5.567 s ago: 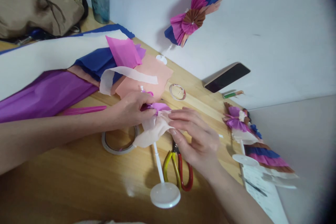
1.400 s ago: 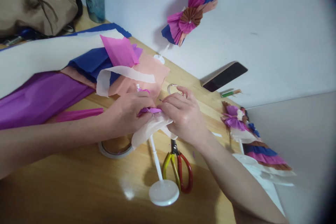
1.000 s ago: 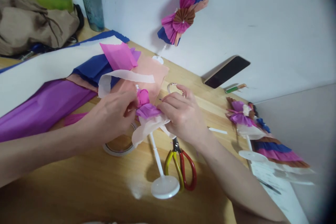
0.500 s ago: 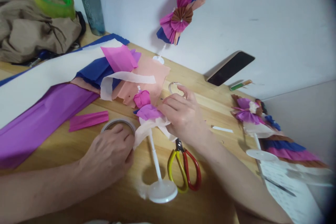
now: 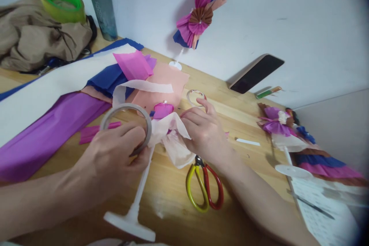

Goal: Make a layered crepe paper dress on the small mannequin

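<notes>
In my left hand (image 5: 115,157), fingers closed, I hold a roll of tape (image 5: 105,117) upright by its rim. The hand is also beside a small doll-like figure with a pink crepe paper top (image 5: 163,111), mounted on a white stand (image 5: 129,221). The stand leans, and its base is tipped. White crepe paper (image 5: 177,153) hangs around the figure's middle. My right hand (image 5: 203,127) pinches this paper at the figure's right side; its fingertips are partly hidden. Just below that hand, scissors (image 5: 204,184) with yellow and red handles lie on the table.
Purple crepe paper (image 5: 49,127), a white sheet (image 5: 57,80) and peach paper (image 5: 170,77) spread over the left and back. A phone (image 5: 256,73) leans on the wall. Finished paper figures (image 5: 198,23) stand behind and right. A bottle (image 5: 100,7) stands back left.
My left hand has lifted the tape roll off the table. The stand has tilted, its base swinging left toward me. White paper now drapes across the figure's front.
</notes>
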Demonstrator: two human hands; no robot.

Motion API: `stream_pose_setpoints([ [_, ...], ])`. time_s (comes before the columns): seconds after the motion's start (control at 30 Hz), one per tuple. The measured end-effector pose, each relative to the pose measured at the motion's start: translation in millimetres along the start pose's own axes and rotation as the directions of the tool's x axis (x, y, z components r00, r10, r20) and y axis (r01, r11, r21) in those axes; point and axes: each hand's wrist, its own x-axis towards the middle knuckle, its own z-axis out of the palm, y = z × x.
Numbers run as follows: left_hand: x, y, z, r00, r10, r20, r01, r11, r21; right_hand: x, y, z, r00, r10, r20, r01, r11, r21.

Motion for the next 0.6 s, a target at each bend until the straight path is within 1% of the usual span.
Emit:
stream_pose_setpoints([
  [0.03,1,-1,4.3,0.999,-0.026,0.019,0.028,0.990,-0.139,-1,0,1,1.000,0.009,0.000,-0.009,1.000,0.013],
  [0.07,2,-3,8.9,0.997,-0.054,0.063,0.069,0.964,-0.258,-3,-1,2,1.000,0.019,0.002,-0.019,0.999,0.026],
  [0.13,0,-8,17.5,0.984,-0.125,0.130,0.166,0.911,-0.377,-7,-1,4,0.999,0.040,0.007,-0.040,0.998,0.047],
  [0.2,-4,-13,23.8,0.970,-0.141,0.196,0.212,0.886,-0.412,-11,-1,6,0.998,0.062,0.024,-0.063,0.996,0.058],
  [0.33,-8,-16,27.8,0.968,-0.051,0.245,0.153,0.897,-0.416,-16,-1,10,0.995,0.086,0.056,-0.090,0.994,0.070],
  [0.4,-7,-16,26.2,0.955,-0.029,0.296,0.155,0.898,-0.411,-17,-1,11,0.995,0.083,0.054,-0.087,0.993,0.073],
  [0.5,-5,-17,21.5,0.915,-0.040,0.401,0.239,0.856,-0.458,-17,-1,12,0.995,0.082,0.056,-0.086,0.993,0.079],
  [0.6,-2,-19,17.3,0.845,-0.056,0.532,0.376,0.770,-0.516,-17,-1,13,0.994,0.085,0.066,-0.090,0.993,0.075],
])
